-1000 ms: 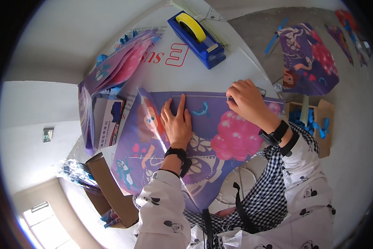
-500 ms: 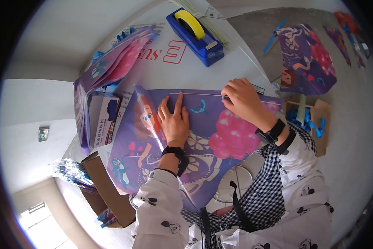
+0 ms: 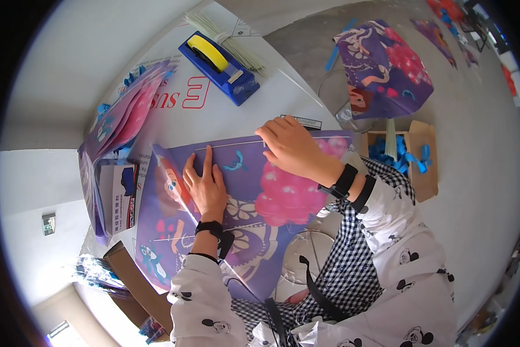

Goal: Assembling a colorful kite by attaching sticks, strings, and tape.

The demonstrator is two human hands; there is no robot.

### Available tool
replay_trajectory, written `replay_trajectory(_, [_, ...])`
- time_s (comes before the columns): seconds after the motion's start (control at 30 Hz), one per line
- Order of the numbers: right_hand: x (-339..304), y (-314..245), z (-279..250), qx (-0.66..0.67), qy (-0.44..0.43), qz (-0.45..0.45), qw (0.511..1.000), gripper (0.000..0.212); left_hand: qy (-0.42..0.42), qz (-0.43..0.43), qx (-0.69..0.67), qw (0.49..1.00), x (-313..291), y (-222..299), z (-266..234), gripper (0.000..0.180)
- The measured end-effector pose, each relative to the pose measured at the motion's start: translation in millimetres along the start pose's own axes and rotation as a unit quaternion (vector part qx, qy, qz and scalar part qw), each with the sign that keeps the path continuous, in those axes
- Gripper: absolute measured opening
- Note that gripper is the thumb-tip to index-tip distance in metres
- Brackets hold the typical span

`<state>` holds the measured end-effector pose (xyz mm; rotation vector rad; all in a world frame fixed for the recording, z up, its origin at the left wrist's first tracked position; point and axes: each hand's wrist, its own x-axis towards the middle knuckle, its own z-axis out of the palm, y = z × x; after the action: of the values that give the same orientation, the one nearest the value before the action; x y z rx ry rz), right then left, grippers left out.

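A purple printed kite sail (image 3: 242,173) with a cartoon figure and pink balloons is spread in front of me. One thin white rod (image 3: 230,143) runs along its far edge; another crosses lower down. My left hand (image 3: 206,191) lies on the sail with fingers spread, its fingertips just below the far rod. At that same edge, farther right, my right hand (image 3: 291,147) has its fingers bent and pinched together over the rod. Whatever is between those fingertips is hidden.
Beyond the sail stand a blue tape dispenser (image 3: 219,68) with yellow tape and a bundle of pale rods (image 3: 237,43). Folded printed sails (image 3: 118,118) are at the left, above an open cardboard box (image 3: 135,283). Another box (image 3: 424,179) with blue strips sits right, near another sail (image 3: 384,69).
The view has shifted, so the scene sits farther left in it. My left hand keeps its place on the sail. The right hand stays at the far edge, its fingers slightly farther left.
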<state>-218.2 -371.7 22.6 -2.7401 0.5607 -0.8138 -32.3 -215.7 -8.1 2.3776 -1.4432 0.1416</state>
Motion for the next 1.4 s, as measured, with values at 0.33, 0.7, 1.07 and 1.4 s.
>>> replay_trajectory(0.33, [-7,-17,-2,0.051,-0.004,-0.024,0.998,0.032,-0.003,0.001,0.004,1.000,-1,-5,0,0.048])
replay_trajectory(0.7, [-26,7,-9,-0.002,-0.034,0.023,0.999,0.015,-0.079,0.022,-0.004,0.997,-6,-11,-18,0.055])
replay_trajectory(1.07, [-27,9,-10,-0.005,-0.093,0.054,0.994,0.018,-0.090,0.043,0.027,0.995,-4,-11,-23,0.049])
replay_trajectory(1.4, [-28,10,-7,-0.002,-0.070,0.051,0.996,0.010,-0.089,0.043,0.031,0.995,-5,-11,-23,0.047])
